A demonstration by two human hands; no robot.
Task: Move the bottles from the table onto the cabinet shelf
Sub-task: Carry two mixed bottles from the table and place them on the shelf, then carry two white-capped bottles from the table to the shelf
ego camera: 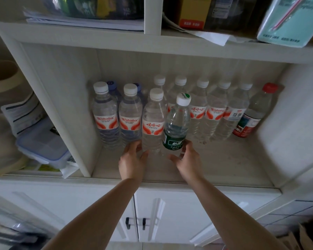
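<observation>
Cabinet shelf: we are seeing off-white with a faint grain.
Red-labelled bottles: we are seeing clear plastic, white caps, and white bands with red-orange swooshes and red lettering.
Green-labelled bottle: we are seeing a dark green band and a white cap with a green patch.
Red-capped bottle: we are seeing a red and white label.
Cabinet doors: we are seeing glossy white with black handles.

You had two rows of bottles on the cabinet shelf, filling the middle of the frame. Four stood in the front row at centre-left; the back row ran behind them toward the right wall. A lidded container sat in the compartment at left.
</observation>
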